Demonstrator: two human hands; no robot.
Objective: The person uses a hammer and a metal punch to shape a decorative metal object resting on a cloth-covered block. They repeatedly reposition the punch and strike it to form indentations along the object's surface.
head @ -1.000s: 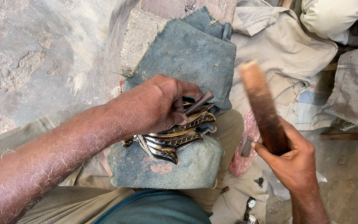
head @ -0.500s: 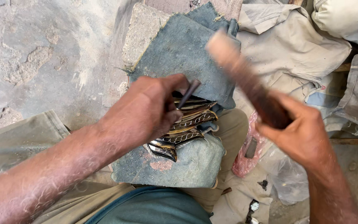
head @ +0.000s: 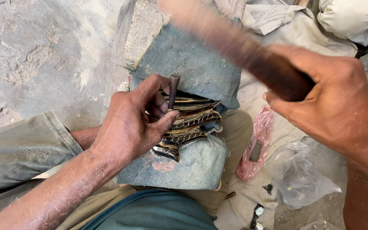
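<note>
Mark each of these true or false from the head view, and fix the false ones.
1. The left hand holds a thin metal punch upright on the ornate metal piece. True.
2. The right hand is empty. False: its grip is closed on a blurred wooden-handled striking tool.
3. The metal piece lies on a grey-blue cloth pad. True.
4. A pink plastic bag lies left of the left forearm. False: it lies right of the pad, below the right hand.

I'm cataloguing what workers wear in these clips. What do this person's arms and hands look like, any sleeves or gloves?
Both hands are bare: no gloves or rings visible. The left hand and right hand lead to hairy, dusty forearms with no sleeves in view.
</note>
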